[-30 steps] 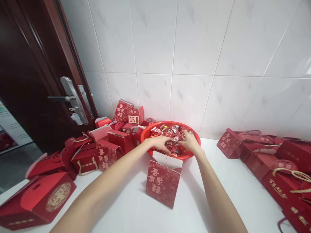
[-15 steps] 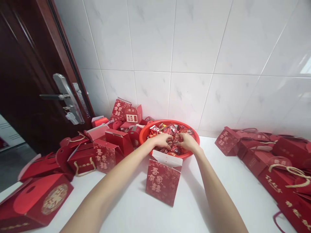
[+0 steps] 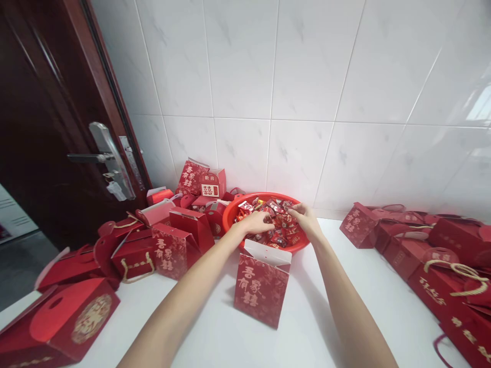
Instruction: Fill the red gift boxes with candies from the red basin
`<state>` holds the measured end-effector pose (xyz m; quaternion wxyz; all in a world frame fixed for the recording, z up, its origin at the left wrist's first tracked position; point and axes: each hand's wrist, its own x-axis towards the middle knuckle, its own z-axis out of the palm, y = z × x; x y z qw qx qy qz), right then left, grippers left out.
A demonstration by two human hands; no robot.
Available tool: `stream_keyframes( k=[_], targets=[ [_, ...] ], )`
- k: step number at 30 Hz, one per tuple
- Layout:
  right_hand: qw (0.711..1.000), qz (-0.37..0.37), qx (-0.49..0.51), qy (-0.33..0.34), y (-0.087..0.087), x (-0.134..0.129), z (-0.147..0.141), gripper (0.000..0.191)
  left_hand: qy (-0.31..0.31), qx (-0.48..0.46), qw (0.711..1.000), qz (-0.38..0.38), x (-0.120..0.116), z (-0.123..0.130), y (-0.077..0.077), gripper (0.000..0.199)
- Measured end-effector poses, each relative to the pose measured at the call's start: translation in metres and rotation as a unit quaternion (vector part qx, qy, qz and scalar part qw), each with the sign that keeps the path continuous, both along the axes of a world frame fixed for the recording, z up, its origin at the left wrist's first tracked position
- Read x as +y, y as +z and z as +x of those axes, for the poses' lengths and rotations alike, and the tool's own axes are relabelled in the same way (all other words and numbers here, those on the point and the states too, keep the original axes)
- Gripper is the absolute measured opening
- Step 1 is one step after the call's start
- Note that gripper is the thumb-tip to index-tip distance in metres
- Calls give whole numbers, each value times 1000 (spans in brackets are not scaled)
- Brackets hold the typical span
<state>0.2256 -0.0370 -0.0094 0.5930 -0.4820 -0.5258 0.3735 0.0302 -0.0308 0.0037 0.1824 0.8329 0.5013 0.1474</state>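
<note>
See the red plastic basin (image 3: 228, 217), resting on the white tabletop (image 3: 217, 335), wide and round with its rim uppermost. Holds a loose jumble of wrapped candies (image 3: 283, 221), mostly in dark and bright red wrappers, some marked in white, a touch of yellow toward the back, orange over at the left side. And just in front, look at the red gift box (image 3: 261, 289): stands upright, top open, slightly turned, mottled with a paler pattern and printed with large pale Chinese characters. Shows a white inner flap raised behind the opening, overlapping the basin's near rim from here.
</note>
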Motion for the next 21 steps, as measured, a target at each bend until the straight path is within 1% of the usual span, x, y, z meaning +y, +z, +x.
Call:
stream_keyframes(
  k=[4,8,10,13,15,18,21],
  targets=[
    [990,-45,133,29,5,-2,-1,23,36,13,999,21,-2,0,2,38],
    [960,-79,259,73,9,-4,-5,16,50,57,996,48,-1,0,2,34],
    [952,-88,276,97,9,-4,-8,15,51,55,995,59,0,0,1,31],
    [952,-79,273,112,8,-3,-9,16,48,52,996,58,1,-1,0,26],
    [953,-79,275,97,7,-2,-10,14,37,39,997,57,3,-1,-1,25],
    [952,-89,285,66,7,-2,-10,9,16,0,998,67,5,-2,-2,29],
    [949,-92,292,74,8,-3,-10,7,12,-18,997,77,6,-2,-3,31]
  ],
)
